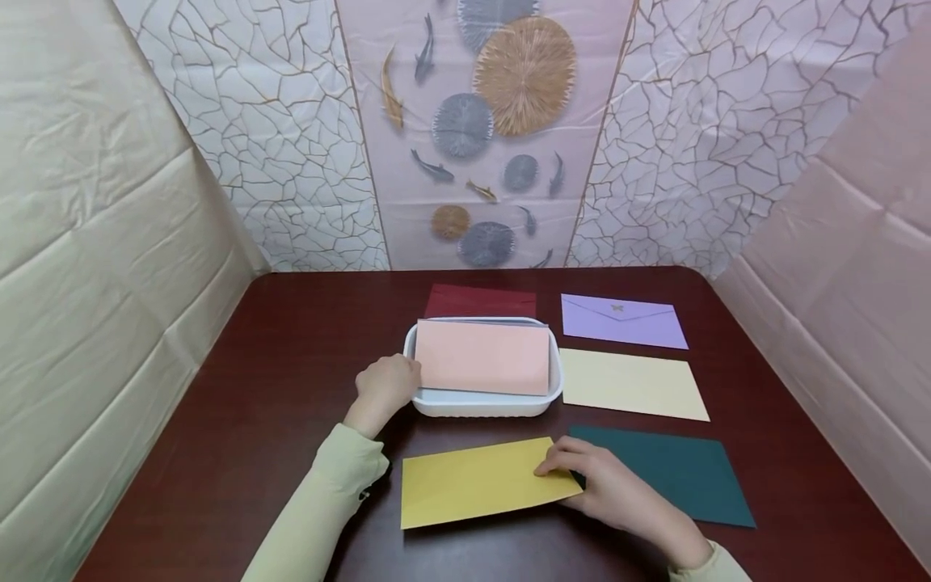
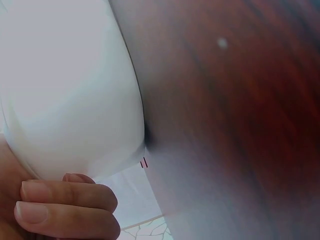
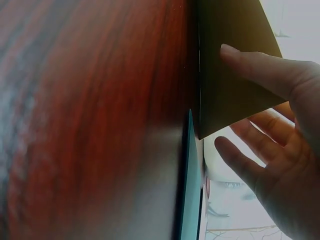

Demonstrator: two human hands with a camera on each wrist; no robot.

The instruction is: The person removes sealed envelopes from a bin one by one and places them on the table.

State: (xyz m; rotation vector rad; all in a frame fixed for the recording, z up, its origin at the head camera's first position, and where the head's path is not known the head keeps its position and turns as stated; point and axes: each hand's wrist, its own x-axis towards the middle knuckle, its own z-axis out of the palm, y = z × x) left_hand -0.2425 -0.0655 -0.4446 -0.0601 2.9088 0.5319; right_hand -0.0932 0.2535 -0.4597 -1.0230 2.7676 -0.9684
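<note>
My right hand (image 1: 614,489) pinches the right end of a yellow envelope (image 1: 473,485), its thumb below and fingers above. In the right wrist view the thumb presses the underside of that envelope (image 3: 240,85), which is lifted and tilted off the table. My left hand (image 1: 389,381) grips the left rim of a white plastic basket (image 1: 483,408); the left wrist view shows curled fingers (image 2: 70,205) at the edge of its wall. Inside the basket a pink envelope (image 1: 483,356) leans, with a grey-blue edge (image 1: 502,322) showing behind it.
Right of the basket lie a lilac envelope (image 1: 621,322) with a gold butterfly, a cream one (image 1: 633,384) and a dark teal one (image 1: 669,473), partly behind my right hand. A dark red envelope (image 1: 480,301) lies behind the basket. The table (image 1: 291,347) is dark wood.
</note>
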